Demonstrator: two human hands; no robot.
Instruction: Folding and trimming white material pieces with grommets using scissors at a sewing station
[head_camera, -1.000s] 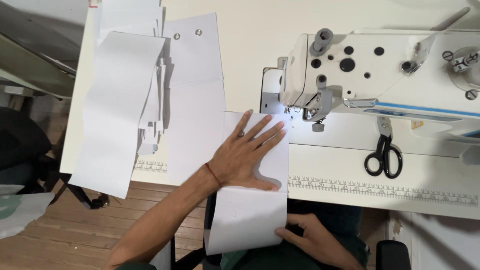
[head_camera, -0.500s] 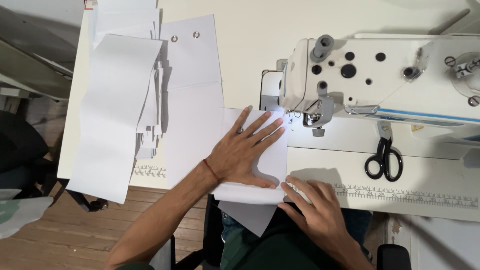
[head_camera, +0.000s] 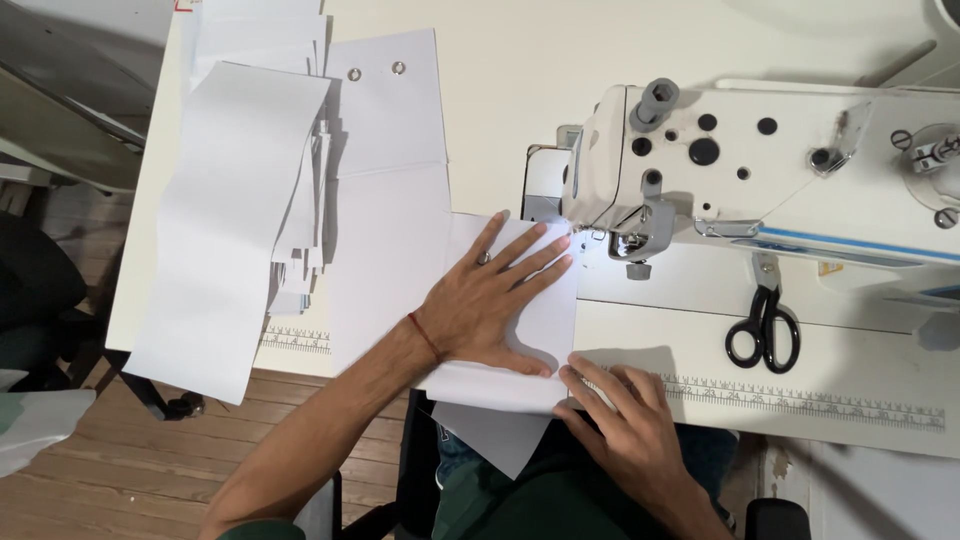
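A white fabric panel (head_camera: 548, 320) lies on the sewing table, its near end folded up over the table's front edge. My left hand (head_camera: 490, 300) presses flat on the panel with fingers spread, fingertips pointing toward the needle of the white sewing machine (head_camera: 760, 170). My right hand (head_camera: 625, 425) is at the front edge, fingers pinching the folded corner of the panel. A loose triangle of the fabric hangs down below the table toward my lap.
A stack of long white fabric strips (head_camera: 230, 210) and a panel with two metal eyelets (head_camera: 385, 110) lie to the left. Black-handled scissors (head_camera: 765, 325) rest right of the needle. A printed ruler (head_camera: 800, 400) runs along the front edge. Wooden floor shows below left.
My right hand rose from my lap to the table's front edge and folded the hanging end of the panel upward. My left hand stayed pressed on the fabric.
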